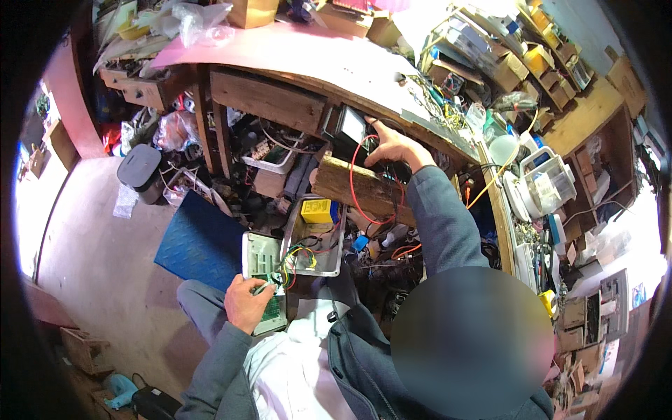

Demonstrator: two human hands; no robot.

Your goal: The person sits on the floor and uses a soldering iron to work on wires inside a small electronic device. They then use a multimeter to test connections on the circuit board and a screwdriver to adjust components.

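My left hand (248, 304) is closed in a pinch at an opened light-grey casing half (260, 246) that has a green circuit board (269, 323) in it. What sits between the fingertips is too small to name. Yellow, red and black wires (297, 257) run from there into a grey metal box (330, 267) alongside, which holds a yellow carton (316, 211). My right hand (399, 148) reaches under the bench edge, its thumb and forefinger curved around the side of a dark device with a pale display (350, 129). A red cable (352, 183) loops below this hand; its other fingers are hidden.
A wooden plank (360, 187) lies across the clutter beneath the workbench (301, 50). On the left are a blue textured sheet (199, 239) and a dark bin (140, 168). Tangled wires (437, 101) and clear plastic containers (549, 183) crowd the right side.
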